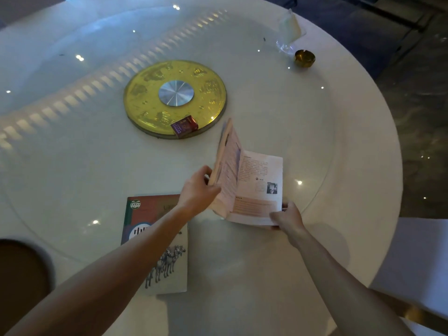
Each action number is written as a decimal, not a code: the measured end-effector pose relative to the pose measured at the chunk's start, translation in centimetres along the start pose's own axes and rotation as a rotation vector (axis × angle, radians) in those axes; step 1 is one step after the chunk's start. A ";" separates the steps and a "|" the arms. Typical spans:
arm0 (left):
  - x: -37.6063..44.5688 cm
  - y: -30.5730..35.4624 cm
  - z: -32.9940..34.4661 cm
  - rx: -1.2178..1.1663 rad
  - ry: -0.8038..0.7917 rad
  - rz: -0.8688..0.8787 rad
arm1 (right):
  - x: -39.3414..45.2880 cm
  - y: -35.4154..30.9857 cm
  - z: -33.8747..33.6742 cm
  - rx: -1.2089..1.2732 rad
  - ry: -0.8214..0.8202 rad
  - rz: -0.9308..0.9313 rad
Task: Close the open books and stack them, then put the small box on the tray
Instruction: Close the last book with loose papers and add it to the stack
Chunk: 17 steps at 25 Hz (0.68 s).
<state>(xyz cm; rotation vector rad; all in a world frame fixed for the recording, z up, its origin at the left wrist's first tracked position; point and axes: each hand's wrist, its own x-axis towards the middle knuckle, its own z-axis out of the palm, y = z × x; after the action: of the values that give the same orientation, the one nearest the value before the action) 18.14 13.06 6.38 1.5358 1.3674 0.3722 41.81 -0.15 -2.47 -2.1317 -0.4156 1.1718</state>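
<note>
**Half-folded book held over a round white table**

Dim light falls on a round white table (278,112) with a glass turntable on top, ceiling lamps reflected in it as small bright spots. At the turntable's centre sits a gold disc (145,93) with a silver hub, serving as the tray. A small dark red box (184,127) rests on the near rim of that disc, overlapping its edge.

Nearer the person, an open book (252,187) is partly folded. Its right-hand pages lie almost flat, showing printed text and a small portrait photo, while the left-hand block of pages stands raised at a steep angle. The left hand (198,190) grips the outer edge of that raised half, thumb on the near side and fingers curled around the cover behind. The right hand (287,214) pinches the lower right corner of the flat pages, fingers closed on the paper.

Left of the open book, a closed book (160,251) with a red, green and white cover showing horses lies flat on the table, partly hidden beneath the left forearm.

At the far right edge stand a small gold ashtray (305,58) and a clear packet (289,30) beside it.
</note>
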 end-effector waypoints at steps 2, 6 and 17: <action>-0.7 1.5 2.2 0.099 -0.050 0.074 | -0.2 1.2 -0.3 0.005 0.006 0.021; -1.3 3.2 7.3 0.247 -0.072 0.094 | -0.2 3.2 -1.4 0.058 0.014 0.079; -0.5 0.8 16.6 0.544 -0.155 0.161 | 1.4 2.0 -3.4 0.296 -0.061 -0.021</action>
<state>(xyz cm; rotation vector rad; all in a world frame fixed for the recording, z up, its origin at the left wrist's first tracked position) 31.09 5.04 -0.17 2.0806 1.2850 -0.0339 45.30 -2.18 -3.40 -1.8375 -0.2716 1.2075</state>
